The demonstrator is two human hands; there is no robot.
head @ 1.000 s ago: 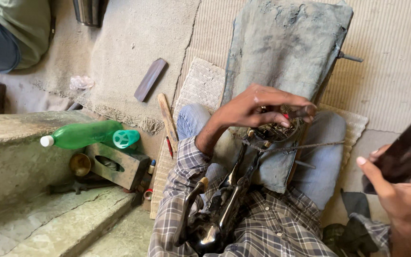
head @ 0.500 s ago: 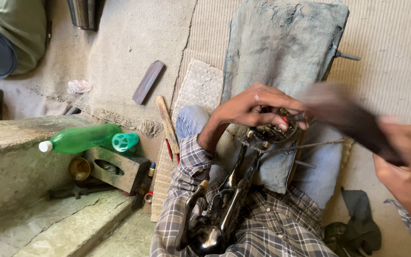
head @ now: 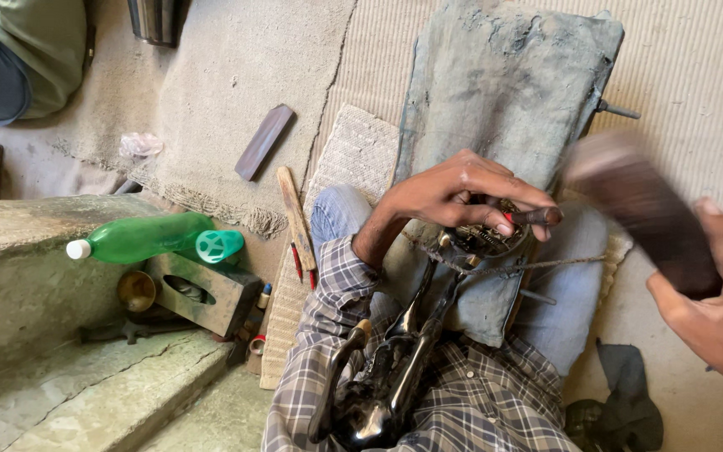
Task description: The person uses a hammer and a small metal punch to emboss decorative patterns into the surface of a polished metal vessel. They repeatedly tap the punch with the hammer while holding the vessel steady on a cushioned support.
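Soft, even daylight is falling across the floor, casting only faint shadows. Glare is glinting off the black metal machine point(head: 378, 393) at 6 o'clock. Motion blur is smearing the dark block point(head: 642, 209) at 3 o'clock; everything else is staying sharp.

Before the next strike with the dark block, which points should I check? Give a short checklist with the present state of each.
1. Left hand grips the pin on the black machine: ok.
2. Fingers away from the pin's tip: not ok, they sit close by it.
3. Right hand holds the dark block firmly: cannot tell, blurred.
4. Machine rests on the lap over the grey pad: ok.
5. Cord across the machine is taut: ok.
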